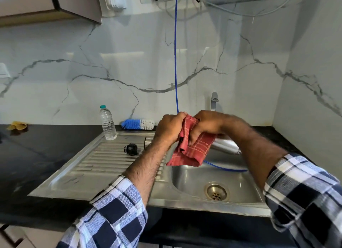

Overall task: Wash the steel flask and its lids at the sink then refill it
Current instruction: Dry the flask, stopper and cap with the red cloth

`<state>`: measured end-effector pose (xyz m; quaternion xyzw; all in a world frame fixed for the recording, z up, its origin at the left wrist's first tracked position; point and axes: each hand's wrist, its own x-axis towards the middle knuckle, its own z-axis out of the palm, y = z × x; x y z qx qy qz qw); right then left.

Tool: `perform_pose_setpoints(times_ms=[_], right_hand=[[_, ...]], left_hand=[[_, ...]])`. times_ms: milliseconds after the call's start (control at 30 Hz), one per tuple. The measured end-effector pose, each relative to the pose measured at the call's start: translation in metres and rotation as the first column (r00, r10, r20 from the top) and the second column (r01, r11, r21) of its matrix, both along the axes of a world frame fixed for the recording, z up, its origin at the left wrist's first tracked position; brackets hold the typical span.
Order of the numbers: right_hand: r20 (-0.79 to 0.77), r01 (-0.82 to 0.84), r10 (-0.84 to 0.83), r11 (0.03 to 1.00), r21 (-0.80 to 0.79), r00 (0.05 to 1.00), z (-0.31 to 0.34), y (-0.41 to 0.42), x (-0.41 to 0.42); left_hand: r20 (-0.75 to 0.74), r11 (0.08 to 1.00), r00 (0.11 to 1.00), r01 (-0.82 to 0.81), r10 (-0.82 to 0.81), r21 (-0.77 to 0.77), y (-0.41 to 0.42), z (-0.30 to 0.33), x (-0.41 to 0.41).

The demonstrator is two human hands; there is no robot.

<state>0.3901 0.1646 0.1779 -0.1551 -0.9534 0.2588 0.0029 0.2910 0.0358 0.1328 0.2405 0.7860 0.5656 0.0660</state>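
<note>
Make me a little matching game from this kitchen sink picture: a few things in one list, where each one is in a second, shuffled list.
Things
1. red checked cloth
2. clear plastic water bottle with a teal cap
3. blue and white bristle brush
4. small black round lid

Places
A. lying on the ridged steel draining board
B. lying on the black counter against the marble wall
C. held between both hands above the sink
D. standing upright at the back corner of the draining board

Pairs: 1-C, 2-D, 3-B, 4-A
</note>
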Motion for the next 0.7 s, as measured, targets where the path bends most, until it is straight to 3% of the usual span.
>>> perform_pose_setpoints(times_ms=[33, 67, 133, 167, 300, 433, 533, 600, 700], right_hand=[[0.01, 0.01, -0.01, 1.0, 0.01, 1.0, -0.001, -0.001, -0.002], [-0.008, 0.038, -0.038, 0.987, 0.158, 0.999, -0.005, -0.005, -0.005], [-0.14, 0.105, -0.032, 0.827, 0.553, 0.99, -0.021, -0.019, -0.013], [-0.228, 0.134, 0.023, 0.75, 0.647, 0.973, -0.031, -0.027, -0.016], [-0.398, 0.184, 0.135, 0.724, 0.665, 0.908, -0.041, -0.035, -0.018], [-0.255, 0.104, 0.049, 0.828, 0.552, 0.966, -0.02, -0.033, -0.011], [-0.119, -0.023, 0.047, 0.981, 0.191, 0.992, -0.01, -0.017, -0.01], [-0.078, -0.094, 0.089, 0.994, -0.056, 0.993, -0.011, -0.004, -0.007], [-0.046, -0.144, 0.138, 0.972, -0.187, 0.989, -0.015, 0.007, -0.002]], left_hand=[[0.014, 1.0, 1.0, -0.014, 0.015, -0.01, 0.001, -0.001, -0.002], [0.034, 0.999, 0.999, -0.04, 0.041, -0.021, 0.001, -0.001, -0.003], [0.098, 0.996, 0.991, -0.089, 0.091, -0.021, 0.003, -0.003, -0.012], [0.139, 0.995, 0.986, -0.097, 0.096, 0.001, 0.004, -0.004, -0.015], [0.214, 0.992, 0.975, -0.086, 0.064, 0.094, 0.002, -0.005, -0.02], [0.026, 0.994, 0.997, -0.071, 0.069, 0.083, -0.006, -0.005, -0.013], [-0.198, 0.997, 0.98, -0.011, 0.025, 0.071, -0.01, -0.009, -0.016], [-0.26, 0.998, 0.966, 0.018, 0.0, 0.065, -0.012, -0.01, -0.017], [-0.268, 0.998, 0.963, 0.028, -0.013, 0.052, -0.013, -0.006, -0.017]])
